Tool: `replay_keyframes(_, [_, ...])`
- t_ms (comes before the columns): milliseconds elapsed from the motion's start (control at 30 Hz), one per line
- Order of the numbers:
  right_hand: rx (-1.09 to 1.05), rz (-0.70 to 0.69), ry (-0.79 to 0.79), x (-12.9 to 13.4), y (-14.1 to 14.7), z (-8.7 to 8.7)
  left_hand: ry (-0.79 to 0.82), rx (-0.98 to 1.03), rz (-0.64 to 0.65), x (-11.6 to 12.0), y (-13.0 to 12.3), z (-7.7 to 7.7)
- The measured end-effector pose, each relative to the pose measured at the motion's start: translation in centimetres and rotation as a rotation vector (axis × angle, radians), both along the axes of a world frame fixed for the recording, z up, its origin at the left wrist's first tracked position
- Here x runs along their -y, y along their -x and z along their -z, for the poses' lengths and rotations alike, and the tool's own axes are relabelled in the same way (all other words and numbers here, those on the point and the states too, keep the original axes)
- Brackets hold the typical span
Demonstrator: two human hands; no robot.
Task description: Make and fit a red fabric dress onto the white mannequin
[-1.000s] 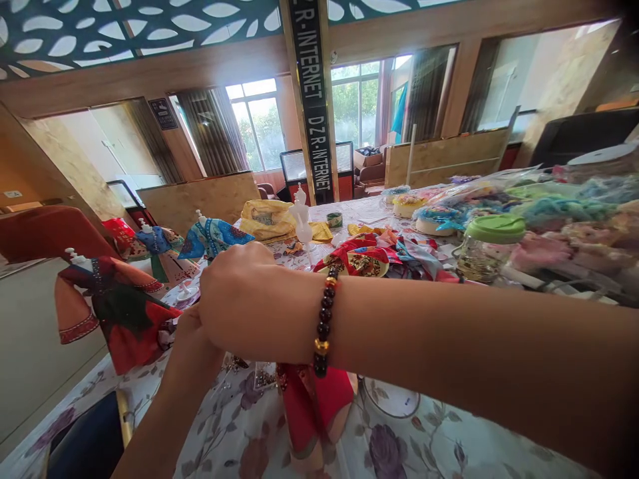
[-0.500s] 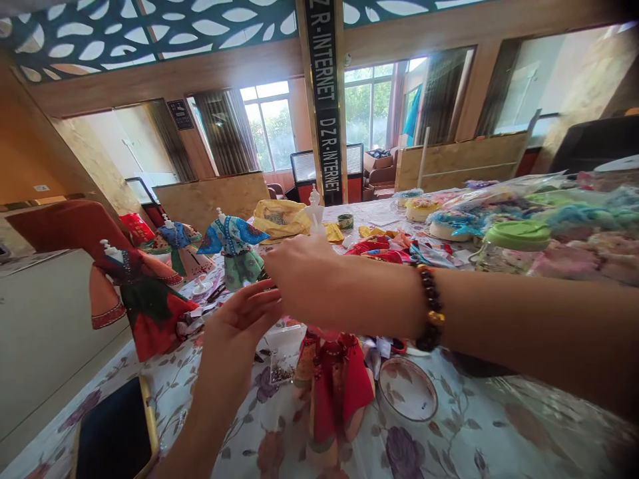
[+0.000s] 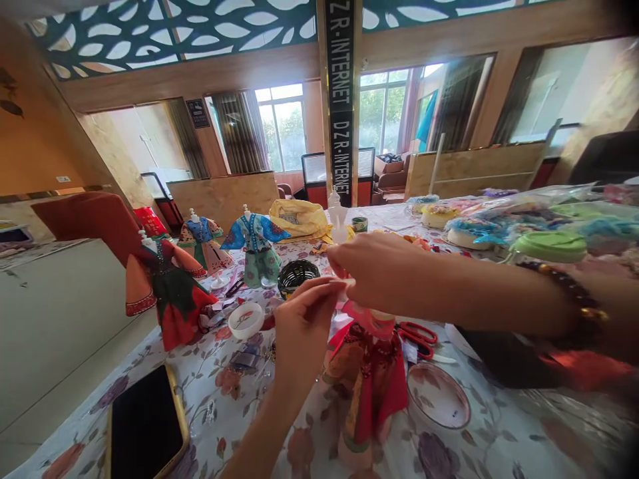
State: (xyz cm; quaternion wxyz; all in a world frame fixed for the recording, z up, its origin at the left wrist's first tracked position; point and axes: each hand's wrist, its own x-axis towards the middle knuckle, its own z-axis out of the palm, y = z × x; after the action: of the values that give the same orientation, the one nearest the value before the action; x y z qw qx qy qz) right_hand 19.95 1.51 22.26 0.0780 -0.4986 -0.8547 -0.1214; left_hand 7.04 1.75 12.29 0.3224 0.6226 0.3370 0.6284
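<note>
My left hand (image 3: 305, 319) and my right hand (image 3: 382, 273) meet at the middle, above a small red-dressed doll (image 3: 367, 379). The fingertips of both are pinched together, and what lies between them is too small and hidden to name. Near the fingers, pinkish-red material (image 3: 374, 321) shows at the top of the doll, partly covered by my right hand. A beaded bracelet circles my right wrist. Red-handled scissors (image 3: 419, 338) and a round clear dish (image 3: 438, 395) lie to the right of the doll.
Three dressed figures (image 3: 172, 293) stand at the left. A black phone (image 3: 146, 426) lies at the front left. Behind my left hand are a white ring (image 3: 246, 320) and a dark woven basket (image 3: 295, 274). A green-lidded jar (image 3: 549, 246) and fluffy coloured material stand at the right.
The view has shifted, so the doll and table items sit further right. My right hand has moved away to the right and uncovered the basket and scissors; both hands now pinch close together.
</note>
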Motion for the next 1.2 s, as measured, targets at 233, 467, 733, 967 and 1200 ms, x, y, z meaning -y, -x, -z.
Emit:
replay_keyframes(233, [0.075,0.088,0.053,-0.1,0.1,0.0,0.063,0.123,0.153,-0.3,-0.2,0.1])
replay_keyframes(467, [0.110,0.135,0.050,0.2,0.1,0.2,0.056,0.133,0.230,-0.8,0.1,1.2])
replay_keyframes(733, [0.064,0.167,0.028,0.1,-0.3,0.7,0.007,-0.020,0.150,-0.6,0.1,0.9])
replay_keyframes(967, [0.056,0.191,-0.001,0.0,-0.6,1.0,0.029,0.001,0.257,-1.1,-0.2,1.5])
replay_keyframes(1200, [0.052,0.192,0.005,0.0,-0.7,1.1,0.043,0.082,0.353,-1.2,-0.8,1.8])
